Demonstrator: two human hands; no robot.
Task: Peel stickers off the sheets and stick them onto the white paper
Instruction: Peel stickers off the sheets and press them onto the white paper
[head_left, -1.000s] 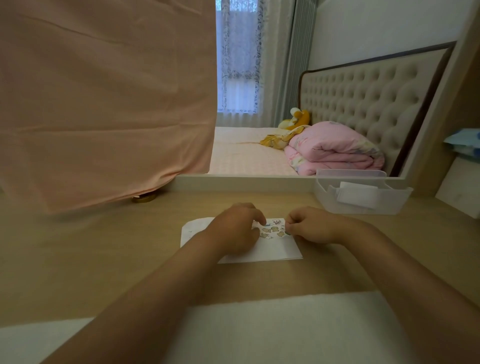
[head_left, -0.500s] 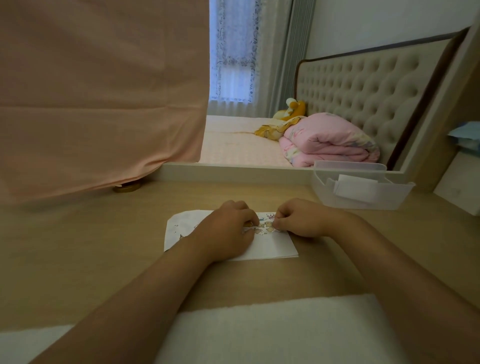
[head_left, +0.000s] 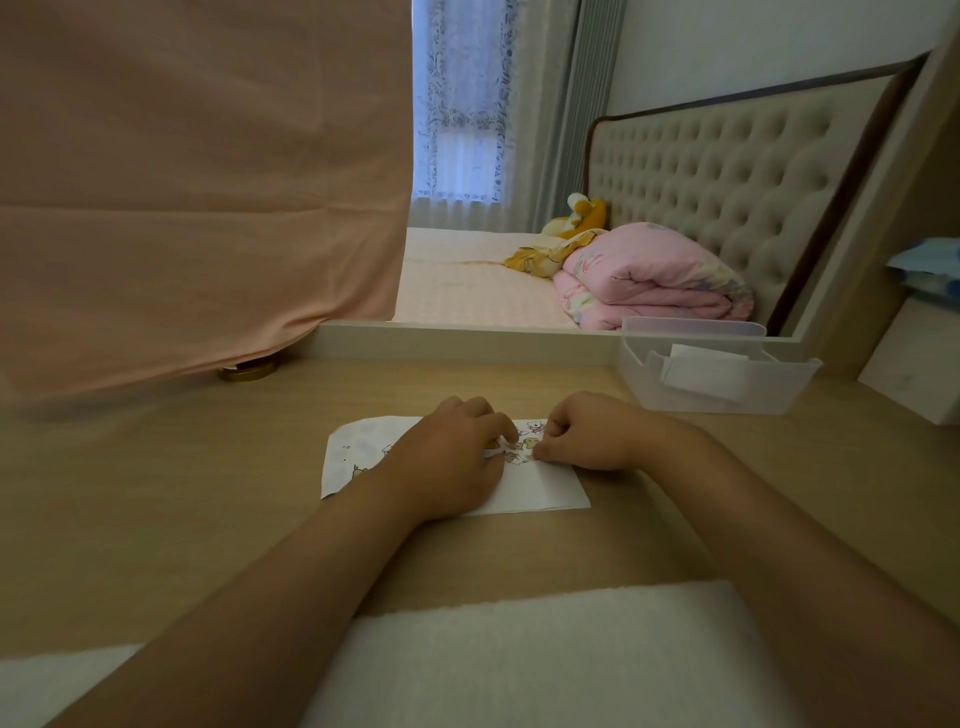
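Observation:
The white paper (head_left: 540, 488) lies flat on the wooden desk in front of me, with a few small cartoon stickers (head_left: 358, 470) on its left part. On top of it, between my hands, is a small sticker sheet (head_left: 527, 441) with bear pictures. My left hand (head_left: 457, 457) rests on the paper with its fingertips pinched on the sheet's left edge, where a pale strip curls up. My right hand (head_left: 587, 434) pinches the sheet's right edge between thumb and forefinger. My fingers hide whether a sticker has lifted.
A clear plastic bin (head_left: 779, 387) holding folded white paper stands at the back right. A pink cloth (head_left: 197, 182) hangs over the back left, with a gold lid (head_left: 249, 371) under its hem. A white foam pad (head_left: 519, 654) covers the near edge.
My hands have drawn closer together over the sticker sheet, so less of it shows. The view has shifted slightly; the paper stays where it was.

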